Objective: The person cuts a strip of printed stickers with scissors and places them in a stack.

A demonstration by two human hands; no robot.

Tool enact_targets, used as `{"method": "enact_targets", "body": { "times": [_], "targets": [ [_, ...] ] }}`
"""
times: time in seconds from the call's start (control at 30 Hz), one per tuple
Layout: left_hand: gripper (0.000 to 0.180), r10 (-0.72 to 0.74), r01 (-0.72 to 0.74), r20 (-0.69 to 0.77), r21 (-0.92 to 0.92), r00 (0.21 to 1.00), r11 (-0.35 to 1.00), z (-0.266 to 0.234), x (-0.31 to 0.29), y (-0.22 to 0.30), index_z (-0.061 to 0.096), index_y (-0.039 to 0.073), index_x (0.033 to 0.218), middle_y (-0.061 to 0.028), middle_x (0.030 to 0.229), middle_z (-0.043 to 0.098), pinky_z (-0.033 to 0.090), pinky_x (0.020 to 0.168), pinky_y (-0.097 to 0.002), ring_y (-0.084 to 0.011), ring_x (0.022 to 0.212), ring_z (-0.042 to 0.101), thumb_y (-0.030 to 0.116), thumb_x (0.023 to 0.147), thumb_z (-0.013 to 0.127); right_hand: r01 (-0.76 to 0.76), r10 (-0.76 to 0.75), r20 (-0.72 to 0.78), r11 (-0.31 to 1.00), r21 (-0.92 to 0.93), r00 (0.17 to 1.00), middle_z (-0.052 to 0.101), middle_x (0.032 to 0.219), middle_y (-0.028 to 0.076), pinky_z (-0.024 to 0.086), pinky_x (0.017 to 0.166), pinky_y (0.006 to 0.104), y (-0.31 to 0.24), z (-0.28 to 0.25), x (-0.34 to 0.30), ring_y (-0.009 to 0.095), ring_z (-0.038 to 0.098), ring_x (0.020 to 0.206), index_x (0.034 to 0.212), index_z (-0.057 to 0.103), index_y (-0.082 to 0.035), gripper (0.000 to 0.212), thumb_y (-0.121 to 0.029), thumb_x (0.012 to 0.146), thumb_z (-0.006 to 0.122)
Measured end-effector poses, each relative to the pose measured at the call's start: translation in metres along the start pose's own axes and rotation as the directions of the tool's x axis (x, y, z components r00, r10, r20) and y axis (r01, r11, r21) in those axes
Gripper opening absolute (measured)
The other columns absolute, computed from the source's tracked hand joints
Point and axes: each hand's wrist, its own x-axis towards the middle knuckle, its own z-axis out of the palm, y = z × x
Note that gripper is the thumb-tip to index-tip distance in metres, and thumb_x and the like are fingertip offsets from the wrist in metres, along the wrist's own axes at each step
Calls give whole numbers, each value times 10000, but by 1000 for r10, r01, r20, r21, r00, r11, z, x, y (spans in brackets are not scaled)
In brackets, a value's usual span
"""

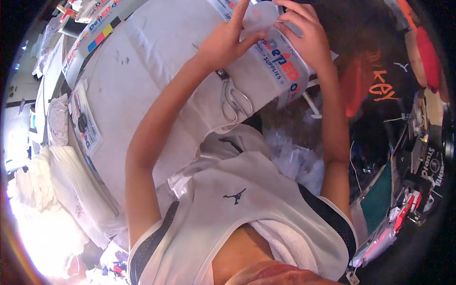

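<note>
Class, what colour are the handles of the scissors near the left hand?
Silver; the scissors handles show best in the head view.

The person's bare left hand (222,45) and bare right hand (309,42) are over a glossy white plastic sheet printed in red and blue (280,61), with the left thumb extended across its upper part. Nearer the body, 1 pair of silver metal scissors (226,85) lies on a broad, whitish, cloth-like surface (156,61), its 2 handle loops toward the person and its blades partly behind the left forearm. At upper left runs a white printed strip with 4 coloured squares (103,34).
</note>
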Motion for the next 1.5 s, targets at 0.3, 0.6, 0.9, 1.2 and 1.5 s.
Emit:
{"method": "enact_targets", "body": {
  "times": [0.3,0.6,0.9,1.2,1.5],
  "targets": [
    [640,155,-166,-91,-118,984,979,-16,12,-19,215,50,1462,-184,1118,696,541,868,-383,-249,988,694,108,978,630,-178,202,-16,894,412,979,657,1237,61,472,937,337,-1,9,15,216,604,1091,945,632,-47,235,-189,832,780],
    [336,129,-244,-303,-382,944,891,-57,24,16,547,-27,1135,-102,948,708,517,719,-293,-113,808,634,198,944,706,-403,411,202,494,770,889,715,1041,61,507,876,298,-6,37,52,142,654,947,1132,683,-38,327,-182,858,787],
    [284,35,-253,-639,-254,769,933,-79,-8,58,706,-21,978,-20,845,685,467,781,-218,-81,799,598,261,949,703,-219,480,-23,440,871,877,714,1048,66,518,849,293,-73,38,85,131,652,944,1101,682,8,292,-180,892,764],
    [254,269,-404,-830,59,488,913,-89,-18,59,672,-59,1079,-22,855,605,469,684,-242,-75,814,557,175,983,648,-172,409,-34,457,873,912,677,1132,59,499,883,277,-107,54,93,115,621,1015,1210,615,5,338,-233,975,667],
    [160,231,-513,-840,-63,490,856,-108,-33,67,580,-6,1004,-31,940,612,473,744,-225,-88,887,575,92,945,693,-160,363,-27,475,865,931,674,1133,50,475,908,276,-130,56,98,113,608,1027,1235,604,5,354,-258,1000,631]
  ]
}}
